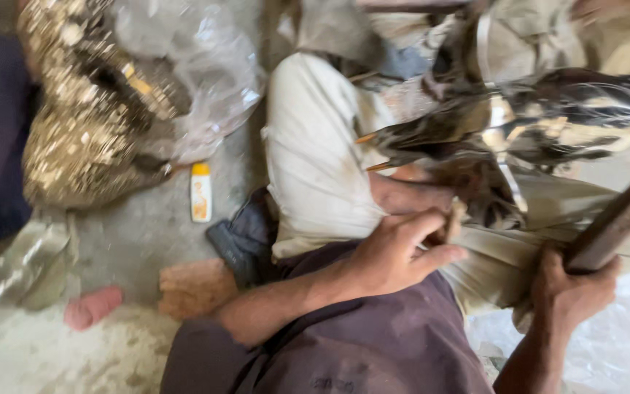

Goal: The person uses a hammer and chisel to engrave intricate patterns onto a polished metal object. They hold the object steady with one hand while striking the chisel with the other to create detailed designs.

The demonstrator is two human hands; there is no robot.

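While the right hand (574, 288) grips a dark wooden mallet (612, 222) raised beside the glossy workpiece (548, 124), left-hand fingers (402, 248) pinch a small tool against it, shaping apparently unfinished.

Open floor (147, 226) is left between the glittering heap (89, 124) and the bent knee (315, 153), broken only by a small yellow tube (200, 191); rightward, passage is blocked by the shiny dark-and-gold piece (541, 124).

Dusty grey concrete floor (147, 233), crumpled clear plastic sheet (205, 66), small yellow-and-white tube (200, 191), soft daylight
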